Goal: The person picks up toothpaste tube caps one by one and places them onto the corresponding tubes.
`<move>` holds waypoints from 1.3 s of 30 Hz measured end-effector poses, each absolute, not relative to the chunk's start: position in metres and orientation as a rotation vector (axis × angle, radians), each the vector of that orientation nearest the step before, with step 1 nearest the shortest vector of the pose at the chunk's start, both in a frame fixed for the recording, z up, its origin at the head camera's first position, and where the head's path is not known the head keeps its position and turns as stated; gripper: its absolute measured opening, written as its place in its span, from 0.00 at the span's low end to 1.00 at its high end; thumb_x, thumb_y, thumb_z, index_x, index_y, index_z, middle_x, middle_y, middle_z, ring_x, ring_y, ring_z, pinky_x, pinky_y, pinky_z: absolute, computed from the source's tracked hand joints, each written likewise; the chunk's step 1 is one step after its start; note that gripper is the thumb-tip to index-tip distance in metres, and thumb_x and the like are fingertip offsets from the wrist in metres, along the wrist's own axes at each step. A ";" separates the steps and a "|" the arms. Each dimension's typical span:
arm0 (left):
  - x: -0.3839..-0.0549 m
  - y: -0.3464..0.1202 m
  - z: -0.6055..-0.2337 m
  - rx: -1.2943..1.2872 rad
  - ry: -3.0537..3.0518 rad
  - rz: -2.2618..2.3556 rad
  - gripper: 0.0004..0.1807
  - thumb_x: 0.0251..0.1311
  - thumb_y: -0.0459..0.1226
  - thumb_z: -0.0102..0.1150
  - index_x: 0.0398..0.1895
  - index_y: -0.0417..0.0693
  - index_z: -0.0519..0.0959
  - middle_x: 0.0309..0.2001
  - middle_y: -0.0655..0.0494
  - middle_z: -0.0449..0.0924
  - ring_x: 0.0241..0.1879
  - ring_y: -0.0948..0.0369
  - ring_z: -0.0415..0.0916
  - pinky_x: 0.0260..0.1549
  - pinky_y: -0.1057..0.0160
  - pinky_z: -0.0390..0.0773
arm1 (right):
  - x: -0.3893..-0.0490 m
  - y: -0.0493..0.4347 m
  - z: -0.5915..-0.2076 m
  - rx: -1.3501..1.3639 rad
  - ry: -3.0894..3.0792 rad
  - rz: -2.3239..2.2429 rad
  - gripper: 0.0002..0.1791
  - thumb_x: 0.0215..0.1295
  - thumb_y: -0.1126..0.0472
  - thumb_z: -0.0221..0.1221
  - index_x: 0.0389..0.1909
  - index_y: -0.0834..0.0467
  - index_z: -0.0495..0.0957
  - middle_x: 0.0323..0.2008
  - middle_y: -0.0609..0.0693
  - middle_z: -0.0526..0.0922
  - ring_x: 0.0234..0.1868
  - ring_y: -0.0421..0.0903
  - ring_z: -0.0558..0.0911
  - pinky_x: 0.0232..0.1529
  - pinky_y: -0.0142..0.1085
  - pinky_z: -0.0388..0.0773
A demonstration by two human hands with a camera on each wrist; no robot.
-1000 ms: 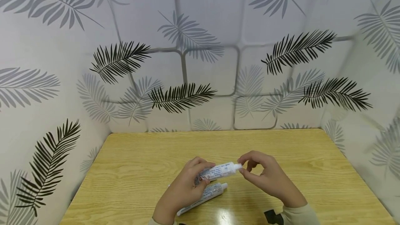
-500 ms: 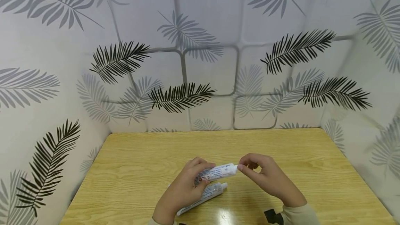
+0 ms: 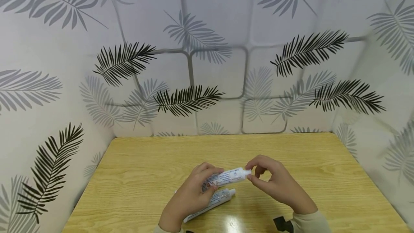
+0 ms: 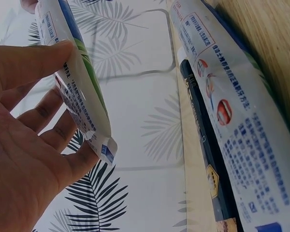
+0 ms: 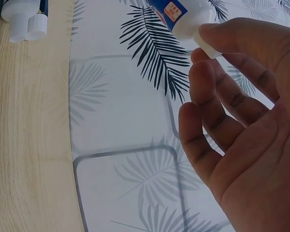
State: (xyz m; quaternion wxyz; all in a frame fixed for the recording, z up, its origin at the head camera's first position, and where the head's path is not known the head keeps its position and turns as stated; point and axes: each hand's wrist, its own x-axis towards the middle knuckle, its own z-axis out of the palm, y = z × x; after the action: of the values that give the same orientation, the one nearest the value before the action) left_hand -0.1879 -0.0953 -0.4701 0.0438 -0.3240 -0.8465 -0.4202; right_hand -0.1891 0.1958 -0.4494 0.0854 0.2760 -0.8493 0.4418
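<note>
In the head view my left hand [image 3: 191, 197] grips a white toothpaste tube [image 3: 232, 176] by its body, raised above the table with its cap end pointing right. My right hand [image 3: 279, 184] pinches the white cap [image 3: 247, 172] between thumb and index finger. The right wrist view shows that cap [image 5: 209, 46] at the neck of the tube, the other fingers loosely bent. Below the held tube, a second white toothpaste tube [image 3: 216, 200] lies on the table, partly hidden by my left hand. Beside it, in the left wrist view, lies a dark tube [image 4: 203, 137].
A wood-grain table [image 3: 145, 175] lies under both hands. Behind and at the sides stand walls [image 3: 213, 64] with a leaf pattern. The capped ends [image 5: 37, 26] of the two lying tubes show at the right wrist view's upper left.
My right thumb and fingers closed over the cap half a second ago, hiding most of it, then rolled back so the cap shows again. My left hand and the lying tubes have stayed put.
</note>
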 end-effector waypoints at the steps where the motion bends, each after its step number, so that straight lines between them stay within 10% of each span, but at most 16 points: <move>1: -0.188 -0.095 -0.470 -0.989 -2.591 -1.287 0.26 0.68 0.27 0.66 0.67 0.51 0.81 0.57 0.61 0.79 0.58 0.60 0.74 0.56 0.59 0.82 | -0.189 0.196 -0.449 0.823 -2.531 1.318 0.13 0.69 0.64 0.70 0.48 0.43 0.84 0.43 0.38 0.85 0.34 0.38 0.78 0.37 0.34 0.80; 39: -0.189 -0.095 -0.470 -0.991 -2.602 -1.311 0.25 0.68 0.26 0.65 0.68 0.46 0.81 0.56 0.57 0.80 0.57 0.60 0.76 0.57 0.57 0.82 | -0.192 0.191 -0.450 0.650 -2.604 1.293 0.06 0.70 0.59 0.70 0.45 0.46 0.86 0.38 0.40 0.85 0.23 0.35 0.67 0.23 0.30 0.68</move>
State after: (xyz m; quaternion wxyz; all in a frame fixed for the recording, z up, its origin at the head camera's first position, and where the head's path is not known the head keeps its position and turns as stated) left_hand -0.1885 -0.0949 -0.4700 0.0323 -0.3218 -0.8451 -0.4257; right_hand -0.1919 0.1913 -0.4503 0.0810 0.2175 -0.8712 0.4325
